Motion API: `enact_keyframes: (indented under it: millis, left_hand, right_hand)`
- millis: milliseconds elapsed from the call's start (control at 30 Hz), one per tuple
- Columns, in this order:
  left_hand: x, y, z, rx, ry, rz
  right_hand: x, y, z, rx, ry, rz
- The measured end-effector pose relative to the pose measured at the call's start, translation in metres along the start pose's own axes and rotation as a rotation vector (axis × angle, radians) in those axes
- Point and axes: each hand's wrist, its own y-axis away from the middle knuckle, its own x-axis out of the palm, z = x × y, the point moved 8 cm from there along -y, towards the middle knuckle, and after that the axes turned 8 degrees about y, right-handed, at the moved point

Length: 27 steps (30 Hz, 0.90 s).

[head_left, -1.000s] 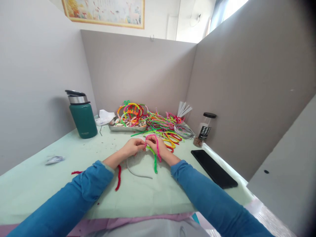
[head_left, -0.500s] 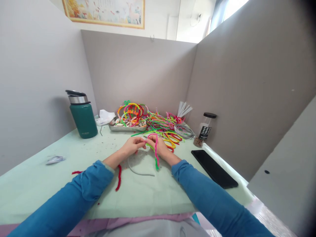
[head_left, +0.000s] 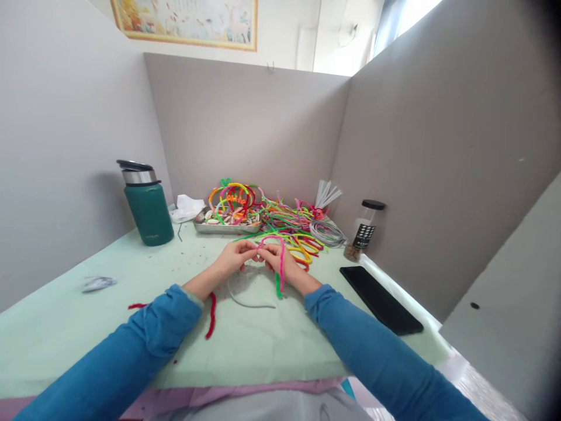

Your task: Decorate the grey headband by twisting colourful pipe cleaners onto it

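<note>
My left hand [head_left: 234, 261] and my right hand [head_left: 277, 261] meet fingertip to fingertip over the middle of the table, both closed in a pinch. Between them is a pink pipe cleaner [head_left: 281, 263]; it arches up over my right hand and hangs down its near side. A green pipe cleaner end [head_left: 278, 285] dangles beside the pink one. Exactly how the strands join is hidden by my fingers. Below the hands a grey wire [head_left: 249, 306] lies curved on the cloth. A dark red pipe cleaner [head_left: 211, 316] rests by my left wrist.
A metal tray [head_left: 225, 229] with small pieces and pipe-cleaner hoops stands at the back, beside heaped pipe cleaners [head_left: 289, 215] and coiled grey wire [head_left: 326, 233]. A green bottle [head_left: 149, 210] is left; a glass bottle [head_left: 363, 231] and black phone [head_left: 380, 299] are right.
The pink pipe cleaner's arch has shifted slightly right, and its hanging end has risen a little. My hands stay pinched together at nearly the same place.
</note>
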Motion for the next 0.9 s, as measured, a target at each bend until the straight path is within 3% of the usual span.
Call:
enact_keyframes:
  millis: [533,900]
  left_hand:
    - [0.002,-0.001,-0.004,0.022,-0.011,0.012]
    - [0.004,0.001,-0.007,0.043,-0.027,0.008]
  right_hand:
    - [0.002,-0.003,-0.007,0.008,0.082,0.003]
    - [0.006,0.001,-0.009,0.104,-0.161,0.052]
